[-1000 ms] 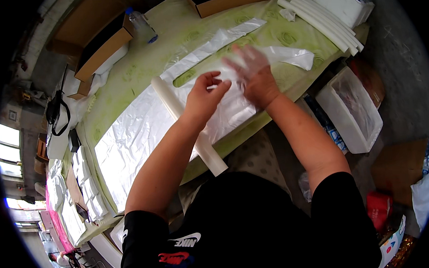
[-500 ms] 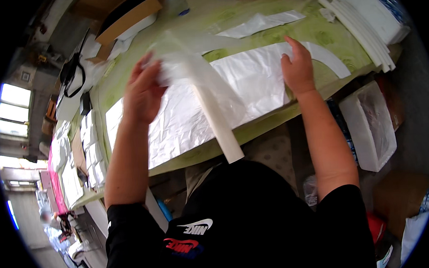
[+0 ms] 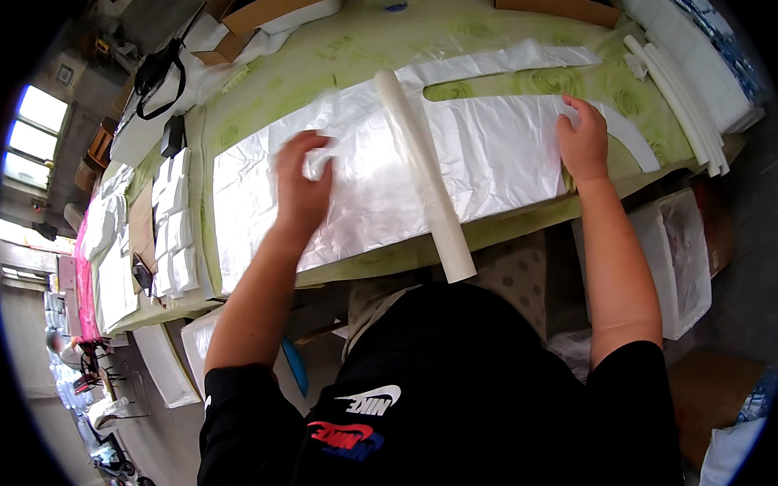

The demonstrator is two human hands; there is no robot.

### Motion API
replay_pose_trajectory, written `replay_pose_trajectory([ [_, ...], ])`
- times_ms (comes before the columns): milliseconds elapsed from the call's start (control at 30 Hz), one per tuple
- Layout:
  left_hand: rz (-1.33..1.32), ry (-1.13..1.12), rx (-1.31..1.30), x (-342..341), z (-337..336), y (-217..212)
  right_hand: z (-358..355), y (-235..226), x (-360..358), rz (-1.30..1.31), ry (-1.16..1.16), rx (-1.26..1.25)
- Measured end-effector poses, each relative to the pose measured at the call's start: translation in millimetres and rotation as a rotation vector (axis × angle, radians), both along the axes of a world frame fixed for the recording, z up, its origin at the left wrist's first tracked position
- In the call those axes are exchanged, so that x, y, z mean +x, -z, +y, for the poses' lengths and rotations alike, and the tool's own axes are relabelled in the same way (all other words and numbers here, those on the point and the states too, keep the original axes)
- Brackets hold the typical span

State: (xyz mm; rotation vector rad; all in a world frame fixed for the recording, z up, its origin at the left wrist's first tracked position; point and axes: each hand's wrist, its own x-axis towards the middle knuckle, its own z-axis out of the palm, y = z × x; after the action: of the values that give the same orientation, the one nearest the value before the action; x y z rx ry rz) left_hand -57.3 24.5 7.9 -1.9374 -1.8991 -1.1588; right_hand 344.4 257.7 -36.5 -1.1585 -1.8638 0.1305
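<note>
A shiny white plastic sheet [image 3: 352, 201], with a long cutout along its far right side, lies spread over the table. Across its middle rests a long cream-coloured tube [image 3: 440, 210], its near end jutting past the table edge. My left hand [image 3: 304, 190] hovers over the sheet left of the tube, slightly blurred, thumb and fingers apart with nothing visible in them. Near the sheet's right end is my right hand [image 3: 584, 148], its index finger and thumb spread. A curved white strip [image 3: 635, 141] shows just beyond that hand.
Several white tubes [image 3: 678, 109] lie at the table's right, beside a white foam box [image 3: 693, 47]. Stacks of folded white packets [image 3: 176, 226] sit at left. Cardboard boxes [image 3: 552, 6] stand at the back. A white bin [image 3: 681, 265] is below the right edge.
The clear film raised by my left hand has come down onto the sheet. That hand has moved away from the film, and the tube lies fully exposed. My right hand keeps its pose.
</note>
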Motion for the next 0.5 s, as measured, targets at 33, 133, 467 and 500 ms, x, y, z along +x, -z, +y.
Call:
replay_pose_trajectory([
  [33, -0.028, 0.088, -0.06, 25, 8, -1, 4, 3, 4, -0.006, -0.013, -0.001],
  [133, -0.117, 0.219, -0.262, 76, 19, 11, 1, -3, 5, -0.052, -0.055, 0.103],
  [467, 0.166, 0.036, -0.52, 102, 4, 24, -171, -35, -81, 0.084, -0.83, -0.182],
  [500, 0.168, 0.059, -0.547, 99, 4, 20, -179, -40, -88, 0.039, -0.874, -0.203],
])
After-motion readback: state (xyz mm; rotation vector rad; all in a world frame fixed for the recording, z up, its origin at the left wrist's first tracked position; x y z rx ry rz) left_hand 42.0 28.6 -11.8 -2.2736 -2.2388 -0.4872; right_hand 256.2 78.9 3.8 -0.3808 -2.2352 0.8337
